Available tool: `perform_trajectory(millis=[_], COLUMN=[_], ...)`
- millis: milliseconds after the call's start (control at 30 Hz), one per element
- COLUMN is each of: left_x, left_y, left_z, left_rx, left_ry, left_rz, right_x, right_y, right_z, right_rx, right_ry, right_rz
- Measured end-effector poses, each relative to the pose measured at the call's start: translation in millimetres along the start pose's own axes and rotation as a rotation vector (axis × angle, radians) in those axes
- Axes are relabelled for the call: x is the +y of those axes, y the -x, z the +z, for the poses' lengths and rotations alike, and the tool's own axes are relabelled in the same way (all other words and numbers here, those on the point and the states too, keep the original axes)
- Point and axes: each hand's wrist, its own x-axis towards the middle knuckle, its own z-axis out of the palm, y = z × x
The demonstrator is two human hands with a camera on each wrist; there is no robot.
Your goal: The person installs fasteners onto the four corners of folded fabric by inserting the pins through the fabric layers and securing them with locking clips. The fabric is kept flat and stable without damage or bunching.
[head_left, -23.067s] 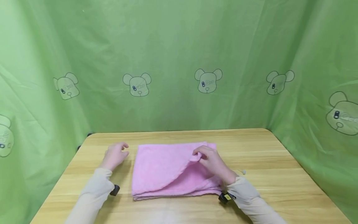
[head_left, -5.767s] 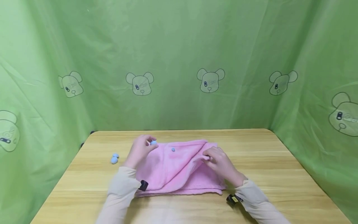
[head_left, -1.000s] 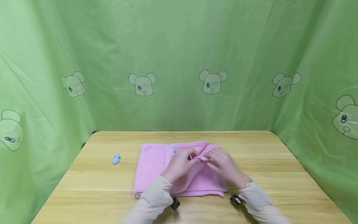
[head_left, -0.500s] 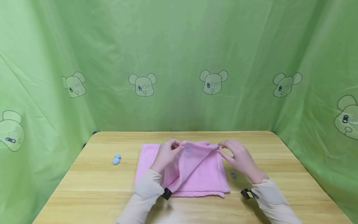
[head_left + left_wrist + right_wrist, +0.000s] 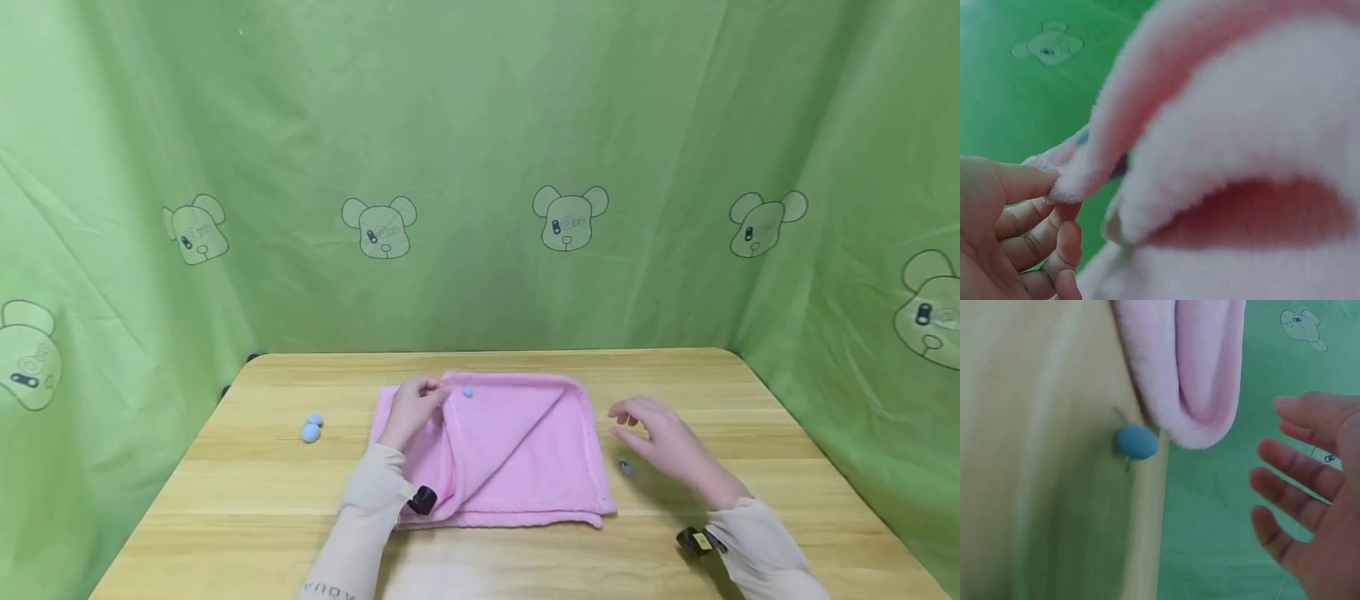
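A folded pink fleece blanket point(image 5: 540, 458) lies on the table, its upper layer turned so that a diagonal fold runs across it. At its back left part, my left hand point(image 5: 412, 412) pinches the edge of that layer between thumb and forefinger; the left wrist view shows the pinched edge point(image 5: 1069, 187) close up. Just right of those fingers, a small blue button-like piece point(image 5: 468, 391) sits on the fleece. My right hand point(image 5: 660, 437) hovers right of the blanket, fingers loosely bent, holding nothing. Below it lies another blue oval piece point(image 5: 1137, 441) with thin prongs.
Two light-blue rounded pieces point(image 5: 311, 427) lie touching on the wooden table point(image 5: 262, 492), left of the blanket. Green curtains point(image 5: 480, 292) with bear-head prints stand behind the table and on both sides.
Both hands have moved apart from the shared pinch. The left drew the blanket's edge leftward; the right released the fleece and moved right. The blue piece right of the blanket came into view.
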Motion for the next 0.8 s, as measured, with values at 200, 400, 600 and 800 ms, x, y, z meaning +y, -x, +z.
perform_trajectory(millis=[200, 400, 600, 800], left_x=[-9.4, -3.6, 19.5, 55.8], left_y=[-2.5, -2.2, 4.4, 24.1], left_z=[1.4, 3.2, 3.5, 9.8], left_rx=[-0.01, -0.019, 0.068, 0.03], left_ry=[0.034, 0.039, -0.048, -0.06], left_rz=[-0.049, -0.045, 0.016, 0.148], right_x=[6, 10, 12, 11], right_y=[17.3, 24.7, 25.7, 25.6], right_z=[-3, -5, -2, 0], right_rx=[-0.126, -0.231, -0.302, -0.302], right_ry=[-0.047, -0.073, -0.046, -0.03], right_rz=[0.049, 0.103, 0.102, 0.078])
